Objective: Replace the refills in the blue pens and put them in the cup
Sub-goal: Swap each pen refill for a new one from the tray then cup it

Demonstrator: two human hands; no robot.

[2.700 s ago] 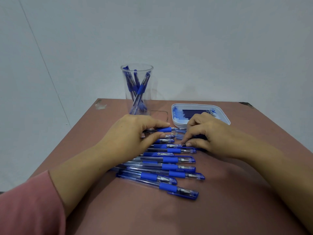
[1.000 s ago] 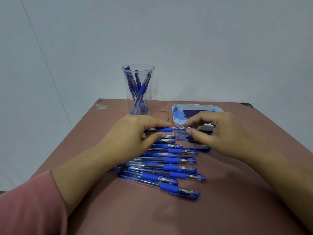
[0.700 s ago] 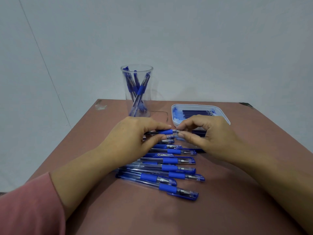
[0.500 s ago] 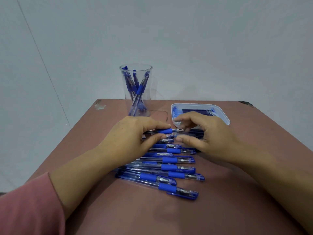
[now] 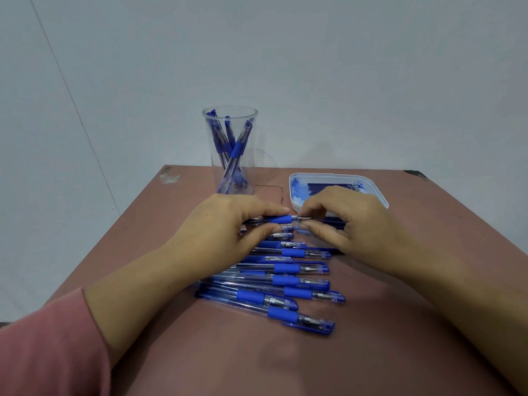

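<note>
Just in front of the cup [image 5: 254,115], the left hand [image 5: 225,227] pinches a blue pen [image 5: 281,219] by its grip, level above the worktop [image 5: 400,352]. The right hand [image 5: 351,221] pinches the pen's tip end. A row of pens [image 5: 285,278] lies nearer than the cup, a white tray [image 5: 377,192] of refills [image 5: 328,186] sits to its right, and more pens stand inside it.

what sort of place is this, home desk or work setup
Probably a staged work setup: a brown table against blank grey walls, with a clear cup, a white tray of refills and a row of blue pens.
</note>
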